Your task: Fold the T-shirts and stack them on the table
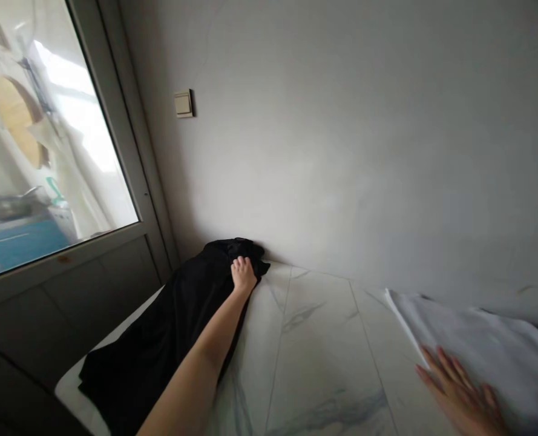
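Note:
A long black cloth garment (178, 315) lies bunched along the left side of the marble-patterned table (323, 339), its far end against the wall. My left hand (243, 274) reaches to that far end, fingers curled and closed on the fabric. At the lower right, a flat light-grey cloth (491, 345) spreads towards the wall and runs out of view. My right hand (463, 393) rests on its near left edge with fingers stretched and spread. Part of the right hand is cut off by the bottom of the view.
A grey wall (341, 133) with a light switch (184, 103) rises behind the table. To the left stands a framed glass door (127, 242); through it appear a blue cabinet (28, 239), a pan (5, 207) and a round wooden board (17, 118).

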Motion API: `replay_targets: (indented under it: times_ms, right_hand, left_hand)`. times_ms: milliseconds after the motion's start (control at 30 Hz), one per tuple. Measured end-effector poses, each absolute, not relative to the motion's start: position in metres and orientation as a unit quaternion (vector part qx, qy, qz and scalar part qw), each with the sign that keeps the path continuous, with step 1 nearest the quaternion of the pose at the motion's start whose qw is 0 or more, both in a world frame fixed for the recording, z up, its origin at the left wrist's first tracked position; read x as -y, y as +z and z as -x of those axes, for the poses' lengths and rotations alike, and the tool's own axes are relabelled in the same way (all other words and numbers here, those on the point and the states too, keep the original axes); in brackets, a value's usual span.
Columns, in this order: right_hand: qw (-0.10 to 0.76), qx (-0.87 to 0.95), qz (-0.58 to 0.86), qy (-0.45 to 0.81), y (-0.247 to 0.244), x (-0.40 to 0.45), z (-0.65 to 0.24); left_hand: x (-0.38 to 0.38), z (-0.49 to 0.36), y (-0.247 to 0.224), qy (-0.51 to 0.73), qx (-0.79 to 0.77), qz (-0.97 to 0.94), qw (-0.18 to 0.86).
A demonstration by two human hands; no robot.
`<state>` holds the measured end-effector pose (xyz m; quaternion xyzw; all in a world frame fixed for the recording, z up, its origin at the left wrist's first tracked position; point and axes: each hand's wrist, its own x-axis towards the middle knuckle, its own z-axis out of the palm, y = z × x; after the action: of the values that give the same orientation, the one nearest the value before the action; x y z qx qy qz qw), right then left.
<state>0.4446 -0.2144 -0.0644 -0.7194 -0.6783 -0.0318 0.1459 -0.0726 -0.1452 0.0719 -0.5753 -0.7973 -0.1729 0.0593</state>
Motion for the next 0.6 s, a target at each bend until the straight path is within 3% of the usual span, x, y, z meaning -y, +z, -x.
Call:
replay_targets:
  times_ms: [267,433,533,600]
  right_hand:
    - [0.110,0.637,0.762,0.038,-0.053,0.209,-0.442]
    - [0.090,0.588,0.804,0.026,-0.028,0.203,-0.376]
    - [0.138,0.647,0.750,0.003,-0.011,0.194,-0.302]
    - [0.200,0.692,0.691,0.058,0.003,0.187,-0.243]
  left_hand:
    - [0.144,0.146,0.047,-0.167,0.810,0.562,0.026]
    - [0.146,0.149,0.056,-0.186,0.787,0.587,-0.013]
    - [0.148,0.137,0.065,-0.202,0.775,0.599,-0.021]
    - [0.149,0.123,0.071,-0.213,0.763,0.609,-0.025]
